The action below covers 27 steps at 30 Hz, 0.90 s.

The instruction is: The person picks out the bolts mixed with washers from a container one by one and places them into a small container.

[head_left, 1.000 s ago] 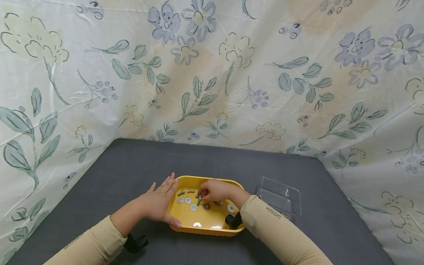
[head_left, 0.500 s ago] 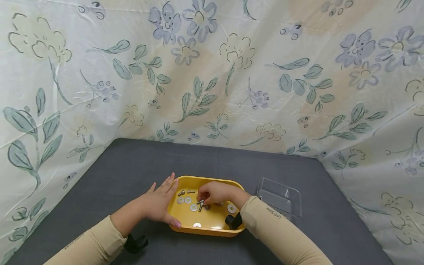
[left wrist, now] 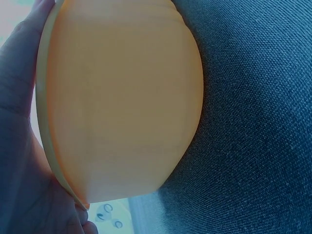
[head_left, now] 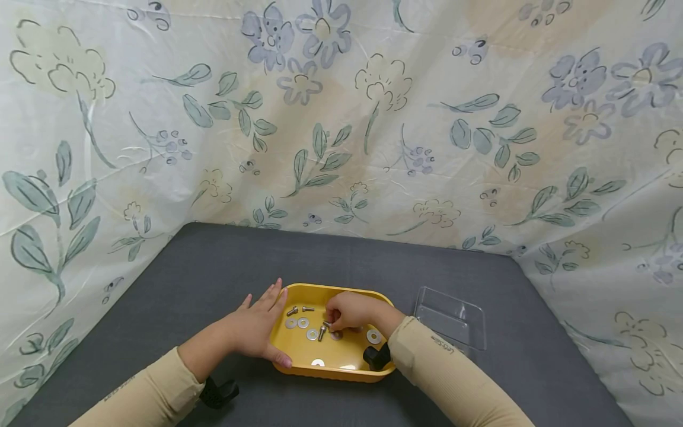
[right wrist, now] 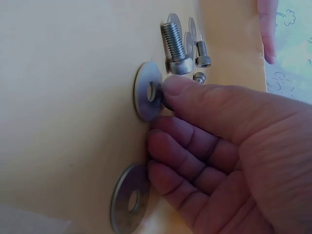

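- Washer [right wrist: 147, 91], a flat steel ring with a round hole, lies on the floor of the yellow tray [head_left: 341, 370] at lower centre of the head view; in the right wrist view it sits left of centre, the thumb tip on its rim.
- Right hand [head_left: 349, 313] is curled over it, fingers bent and thumb pressing the edge. I cannot tell whether the washer is truly pinched or only touched.
- Judging by this, the step in hand is getting hold of that washer; lifting it would call for tipping its thin edge up off the smooth floor, since a flat disc gives the fingers little to catch.
- Socket-head bolt [right wrist: 176, 48], threaded and shiny, lies just above the washer in the right wrist view, with a smaller bolt [right wrist: 202, 54] beside it at upper right.
- A second washer [right wrist: 129, 202] rests at lower left of that view, near the curled fingers; more washers [head_left: 297, 323] lie on the tray's left side.
- Left hand [head_left: 256, 329] lies flat against the tray's left wall, fingers straight, thumb along the near rim; the tray is smooth, rounded plastic.
- Clear plastic container [head_left: 450, 317] stands right of the tray on the dark grey woven cloth [head_left: 213, 267]; a floral sheet [head_left: 341, 118] fills the upper frame.
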### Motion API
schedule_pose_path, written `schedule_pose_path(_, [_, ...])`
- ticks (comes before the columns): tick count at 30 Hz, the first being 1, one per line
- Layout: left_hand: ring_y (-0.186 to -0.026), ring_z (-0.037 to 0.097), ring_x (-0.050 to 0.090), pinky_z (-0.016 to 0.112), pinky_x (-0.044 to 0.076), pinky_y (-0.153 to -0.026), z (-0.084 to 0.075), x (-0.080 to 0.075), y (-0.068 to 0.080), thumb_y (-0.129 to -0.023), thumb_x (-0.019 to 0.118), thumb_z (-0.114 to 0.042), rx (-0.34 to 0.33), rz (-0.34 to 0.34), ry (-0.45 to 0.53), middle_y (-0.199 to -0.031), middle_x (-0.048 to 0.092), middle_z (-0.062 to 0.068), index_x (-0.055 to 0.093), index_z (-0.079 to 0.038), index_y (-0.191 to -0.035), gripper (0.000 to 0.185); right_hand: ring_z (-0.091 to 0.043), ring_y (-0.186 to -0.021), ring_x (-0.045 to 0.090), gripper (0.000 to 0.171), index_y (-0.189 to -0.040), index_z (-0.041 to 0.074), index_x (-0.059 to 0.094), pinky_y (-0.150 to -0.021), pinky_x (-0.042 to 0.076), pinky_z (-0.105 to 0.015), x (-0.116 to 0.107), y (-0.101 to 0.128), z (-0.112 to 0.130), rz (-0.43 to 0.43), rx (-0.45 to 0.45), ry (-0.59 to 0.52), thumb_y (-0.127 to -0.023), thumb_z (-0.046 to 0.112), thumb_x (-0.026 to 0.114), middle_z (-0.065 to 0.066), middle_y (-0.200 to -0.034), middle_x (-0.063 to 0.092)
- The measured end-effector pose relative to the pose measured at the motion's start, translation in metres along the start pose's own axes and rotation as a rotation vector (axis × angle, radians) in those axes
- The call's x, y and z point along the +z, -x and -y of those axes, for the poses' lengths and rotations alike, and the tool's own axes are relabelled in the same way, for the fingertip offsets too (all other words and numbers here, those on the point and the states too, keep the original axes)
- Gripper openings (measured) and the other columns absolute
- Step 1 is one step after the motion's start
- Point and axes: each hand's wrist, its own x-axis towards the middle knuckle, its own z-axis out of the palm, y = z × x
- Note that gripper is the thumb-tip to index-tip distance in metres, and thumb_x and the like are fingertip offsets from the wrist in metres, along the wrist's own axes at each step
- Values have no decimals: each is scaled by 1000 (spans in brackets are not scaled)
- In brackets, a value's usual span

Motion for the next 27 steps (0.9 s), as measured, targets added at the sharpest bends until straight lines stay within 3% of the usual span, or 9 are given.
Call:
schedule_pose_path(8, [-140, 28, 1, 62, 10, -103, -1, 3, 0, -54, 59, -81, -10, 4, -7, -152, -9, 13, 7, -5, -147, 132, -10, -43, 44, 28, -106, 14, 55, -41, 40, -21, 2, 2, -2, 21, -23, -99, -82, 10, 68, 3, -68, 47])
schedule_pose_path(15, [-140, 28, 1, 62, 11, -103, -1, 3, 0, -54, 58, -82, -11, 3, -6, -152, -9, 13, 7, -5, -147, 132, -12, -48, 47, 16, -97, 16, 59, -42, 40, -21, 5, 1, -4, 24, -24, -125, -84, 9, 66, 4, -68, 52])
schedule_pose_path(27, [-140, 28, 1, 62, 10, -103, -1, 4, 0, -54, 58, -82, -10, 1, -6, -152, -10, 13, 6, -5, -147, 132, -9, -54, 50, 13, -90, 14, 61, -47, 43, -21, 1, 2, -2, 31, -55, -99, -82, 7, 68, 5, -70, 55])
